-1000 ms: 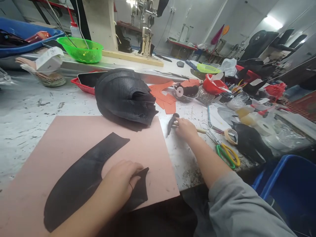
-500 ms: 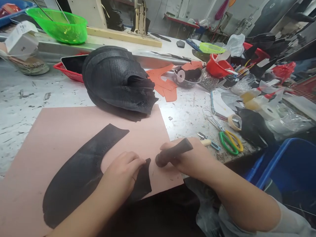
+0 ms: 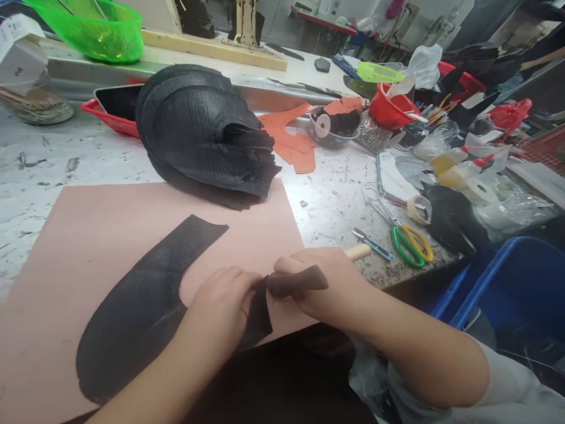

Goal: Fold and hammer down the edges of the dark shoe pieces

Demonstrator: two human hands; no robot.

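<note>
A black U-shaped leather piece (image 3: 128,312) lies on a pinkish board (image 3: 101,218). My left hand (image 3: 223,303) rests over its near arm, with fingers bent and pressed together at the edge; the fingertips are partly hidden. In my right hand (image 3: 326,277), closed fingers grip a hammer (image 3: 300,281) with a dark head and a pale wooden handle end showing behind the hand. The rounded hammer face is at the leather's upper right edge, close beside my left fingertips. Beyond both hands, a stack of similar black leather pieces (image 3: 198,129) overlaps the board's far edge.
To the right lie thread snips (image 3: 373,243) and scissors (image 3: 410,244) with green and yellow handles. Orange pieces (image 3: 293,141) and a clear bowl (image 3: 333,132) are behind. A green basket (image 3: 97,32) stands far left; a blue bin (image 3: 521,294) is at lower right.
My right hand has brought the hammer left and slightly down, up to the leather's edge. My left hand stays at the same edge. The whole view has shifted slightly.
</note>
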